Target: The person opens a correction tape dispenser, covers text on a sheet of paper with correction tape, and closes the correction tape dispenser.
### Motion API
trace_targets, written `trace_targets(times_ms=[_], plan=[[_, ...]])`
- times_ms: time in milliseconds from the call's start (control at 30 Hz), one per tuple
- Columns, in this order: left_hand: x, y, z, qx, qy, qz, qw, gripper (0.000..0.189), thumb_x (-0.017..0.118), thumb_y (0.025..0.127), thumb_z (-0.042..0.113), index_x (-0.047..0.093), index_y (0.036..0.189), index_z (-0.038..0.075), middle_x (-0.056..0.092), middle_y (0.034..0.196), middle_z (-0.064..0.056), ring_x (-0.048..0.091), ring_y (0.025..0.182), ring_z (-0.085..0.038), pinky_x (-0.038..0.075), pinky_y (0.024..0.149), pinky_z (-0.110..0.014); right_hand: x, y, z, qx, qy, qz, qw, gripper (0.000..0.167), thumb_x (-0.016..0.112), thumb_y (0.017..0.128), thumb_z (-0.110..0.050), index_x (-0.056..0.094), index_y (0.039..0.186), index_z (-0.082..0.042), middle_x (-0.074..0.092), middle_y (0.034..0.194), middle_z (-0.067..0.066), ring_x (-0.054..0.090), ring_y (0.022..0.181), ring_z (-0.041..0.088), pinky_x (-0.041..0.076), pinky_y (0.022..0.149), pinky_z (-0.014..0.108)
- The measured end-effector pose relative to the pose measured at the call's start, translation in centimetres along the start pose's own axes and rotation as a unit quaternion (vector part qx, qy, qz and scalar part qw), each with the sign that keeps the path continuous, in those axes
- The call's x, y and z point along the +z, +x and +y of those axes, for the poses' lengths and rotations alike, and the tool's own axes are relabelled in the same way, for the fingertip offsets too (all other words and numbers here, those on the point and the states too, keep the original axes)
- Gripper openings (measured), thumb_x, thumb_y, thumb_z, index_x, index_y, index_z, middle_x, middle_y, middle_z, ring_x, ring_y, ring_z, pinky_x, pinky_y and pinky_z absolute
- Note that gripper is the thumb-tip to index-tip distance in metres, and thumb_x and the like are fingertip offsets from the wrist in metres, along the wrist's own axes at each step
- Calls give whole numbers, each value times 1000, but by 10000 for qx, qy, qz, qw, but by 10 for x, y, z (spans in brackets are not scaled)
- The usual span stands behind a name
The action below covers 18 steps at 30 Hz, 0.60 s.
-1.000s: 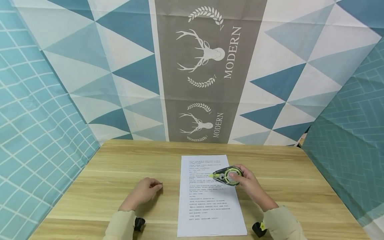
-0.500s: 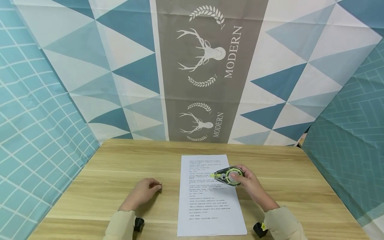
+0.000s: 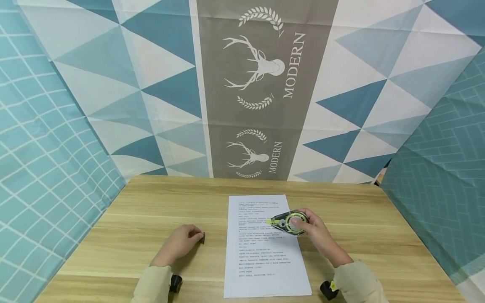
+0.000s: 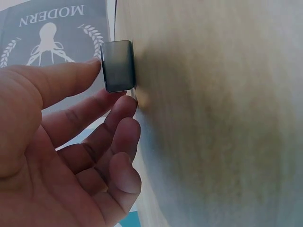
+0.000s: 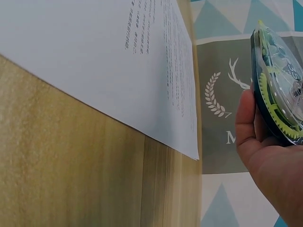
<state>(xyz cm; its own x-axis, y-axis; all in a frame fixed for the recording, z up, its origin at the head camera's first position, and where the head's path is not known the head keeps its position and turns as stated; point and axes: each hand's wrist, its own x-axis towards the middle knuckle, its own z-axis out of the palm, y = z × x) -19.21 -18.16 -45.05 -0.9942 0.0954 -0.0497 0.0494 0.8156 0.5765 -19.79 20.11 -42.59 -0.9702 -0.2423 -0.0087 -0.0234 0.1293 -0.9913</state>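
Pinching cap [image 4: 118,66] in left hand [image 3: 185,240], holding tape [image 3: 283,223] in right hand [image 3: 320,235] over paper [image 3: 270,285] near desk's far edge [image 3: 182,185]! Could drop cap from slack pinch.

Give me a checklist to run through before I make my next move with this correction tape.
1. Is the correction tape held? Ok: the right hand grips it.
2. Is its yellow-green tip uncovered? Ok: it shows bare.
3. Is the tip on the printed paper? Not ok: the right wrist view shows the tape raised off the sheet.
4. Is the paper lying on the table? Ok.
5. Is the small dark piece in hand? Ok: the left hand pinches it.
6. Is that piece clear of the table? Cannot tell: the views don't settle whether it touches.
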Motion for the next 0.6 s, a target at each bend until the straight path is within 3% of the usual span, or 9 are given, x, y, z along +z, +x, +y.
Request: trace_targets(times_ms=[133,267,400,600], plan=[[0,-2,5,-1,-74,211,9997,26,60,90,22,65,108,3,65,99,-8,60,87,-19,53,76,-39,0,1,2,25,-11,49,10000,42,57,93,-21,44,122,7,58,103,2,59,88,7,51,74,21],[1,-2,16,323,-76,443,9985,30,61,90,22,64,112,1,63,95,-7,60,82,-17,53,71,-33,-1,1,2,33,16,56,10000,41,58,92,-20,44,121,6,59,101,0,60,87,7,52,74,21],[7,-1,26,747,-57,477,9960,33,61,90,24,63,115,3,64,106,-9,63,96,-23,54,82,-38,-1,1,3,11,53,14,10000,43,58,92,-20,43,122,8,58,101,1,60,88,8,52,74,21],[21,1,37,1201,-76,240,9924,44,62,90,28,57,123,1,59,125,-17,54,119,-33,43,102,-47,-1,0,2,4,110,-4,9999,43,57,93,-20,43,122,8,58,102,0,60,90,10,53,74,21]])
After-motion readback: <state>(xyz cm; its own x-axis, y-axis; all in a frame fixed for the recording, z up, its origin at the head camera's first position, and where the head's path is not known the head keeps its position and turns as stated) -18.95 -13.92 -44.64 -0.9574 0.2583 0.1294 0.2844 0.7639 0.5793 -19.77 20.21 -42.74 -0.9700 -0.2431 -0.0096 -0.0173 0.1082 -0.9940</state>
